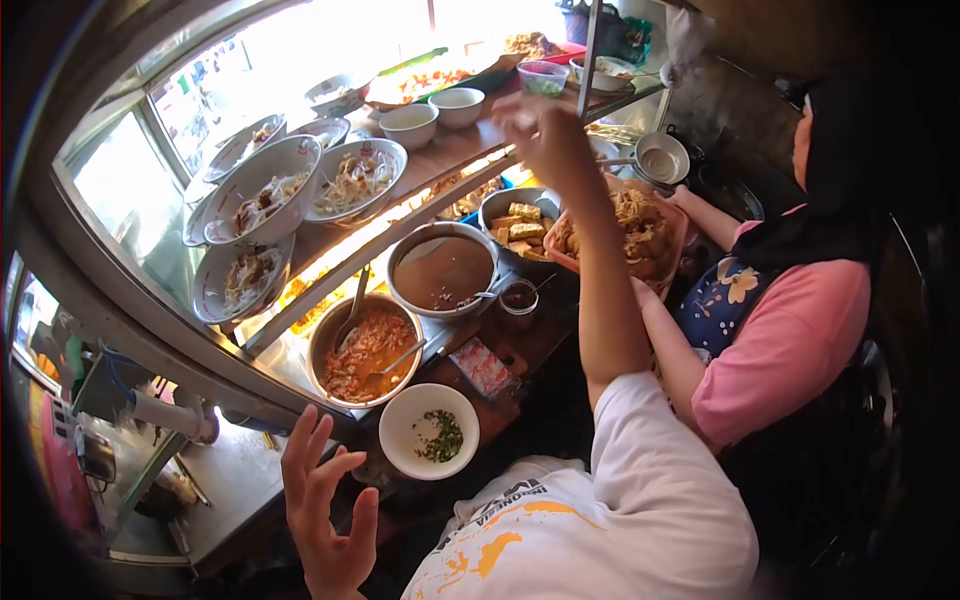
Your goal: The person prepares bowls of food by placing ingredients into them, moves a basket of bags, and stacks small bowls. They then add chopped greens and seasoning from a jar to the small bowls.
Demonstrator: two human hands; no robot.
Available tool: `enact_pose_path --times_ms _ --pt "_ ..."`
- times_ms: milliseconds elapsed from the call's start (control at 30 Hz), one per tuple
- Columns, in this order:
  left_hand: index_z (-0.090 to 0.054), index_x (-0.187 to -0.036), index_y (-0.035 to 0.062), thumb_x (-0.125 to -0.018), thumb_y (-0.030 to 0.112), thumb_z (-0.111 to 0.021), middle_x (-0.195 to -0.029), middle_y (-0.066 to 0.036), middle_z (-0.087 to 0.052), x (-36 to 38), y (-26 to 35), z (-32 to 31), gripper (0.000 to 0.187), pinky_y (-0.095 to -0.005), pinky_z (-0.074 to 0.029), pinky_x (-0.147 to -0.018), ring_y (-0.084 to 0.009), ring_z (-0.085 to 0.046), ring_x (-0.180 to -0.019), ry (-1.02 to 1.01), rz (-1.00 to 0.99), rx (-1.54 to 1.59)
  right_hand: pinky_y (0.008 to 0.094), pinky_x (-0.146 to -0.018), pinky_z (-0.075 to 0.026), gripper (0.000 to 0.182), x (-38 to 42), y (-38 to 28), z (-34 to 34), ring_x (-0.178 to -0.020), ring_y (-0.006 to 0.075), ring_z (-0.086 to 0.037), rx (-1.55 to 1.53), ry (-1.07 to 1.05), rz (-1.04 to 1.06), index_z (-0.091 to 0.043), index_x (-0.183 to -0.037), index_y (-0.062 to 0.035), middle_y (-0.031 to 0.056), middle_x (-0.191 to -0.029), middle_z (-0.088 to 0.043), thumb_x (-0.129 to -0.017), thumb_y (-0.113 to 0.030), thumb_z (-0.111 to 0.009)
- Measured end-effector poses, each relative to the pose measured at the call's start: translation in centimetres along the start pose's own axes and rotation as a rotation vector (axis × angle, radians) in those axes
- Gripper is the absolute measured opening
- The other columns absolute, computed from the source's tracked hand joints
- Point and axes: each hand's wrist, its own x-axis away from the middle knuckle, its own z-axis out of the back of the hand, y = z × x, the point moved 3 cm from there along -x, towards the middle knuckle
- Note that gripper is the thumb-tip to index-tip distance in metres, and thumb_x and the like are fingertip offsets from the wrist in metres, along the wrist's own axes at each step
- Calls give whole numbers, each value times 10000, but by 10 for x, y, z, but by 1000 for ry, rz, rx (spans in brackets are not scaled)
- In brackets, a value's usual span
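White bowl is set on the worktop, 2 o'clock of the left hand, apart from it. Only chopped greens are seen in it. At 10 o'clock of view centre, noodle bowls are stacked on the upper shelf, already loaded with pale strands and brown topping. By that comparison, white bowl is judged barely filled: greens in, no strands or topping added.

Pose: left hand is held palm half-turned, fingers spread and slightly bent, thumb toward 1 o'clock; nothing is gripped. Right forearm is stretched toward 12 o'clock. Right hand is raised near the plastic tub, wrist bent, fingers curled and blurred; whether anything is pinched cannot be told.

Around white bowl: red stew pot is placed at 11 o'clock, spoons in it; brown broth pot at 12. At 2 o'clock of view centre, an orange basket of fried food is held by a co-worker.
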Motion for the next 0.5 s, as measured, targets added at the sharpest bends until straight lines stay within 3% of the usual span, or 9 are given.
enact_pose_path --times_ms 67,100,167,333,500 --pt "-604 -1045 43 -905 328 -614 -1438 -208 -366 12 3 9 318 -458 -427 -1006 -366 -434 -1305 25 29 37 375 -667 -533 156 52 -47 2 -707 280 -678 -114 -22 -139 -679 -917 -30 158 -865 -684 -851 -170 -663" --pt "-602 -1041 44 -904 334 -615 -1439 -205 -366 18 3 13 321 -457 -430 -1004 -365 -442 -1299 28 49 53 311 -645 -534 186 76 -54 -3 -723 202 -676 -102 -136 -173 -674 -1038 -48 120 -986 -689 -866 -115 -657" --pt "-599 -1039 47 -906 335 -611 -1439 -199 -369 30 -1 21 318 -453 -436 -999 -362 -452 -1291 30 53 51 303 -657 -538 171 119 -74 -8 -765 197 -678 -313 -199 -144 -669 -1012 -18 130 -960 -678 -870 -112 -656" --pt "-597 -1043 52 -908 341 -607 -1439 -189 -371 49 -5 37 320 -450 -445 -995 -352 -456 -1290 2 56 63 293 -675 -548 156 185 -98 -1 -782 167 -680 -294 -330 -278 -663 -1010 6 123 -959 -674 -878 -74 -634" --pt "-593 -1048 47 -912 334 -606 -1437 -199 -370 56 -9 41 318 -451 -448 -995 -352 -456 -1290 -45 52 113 275 -686 -555 150 211 -101 15 -794 165 -683 -271 -305 -385 -658 -1012 18 115 -967 -665 -884 -48 -619"
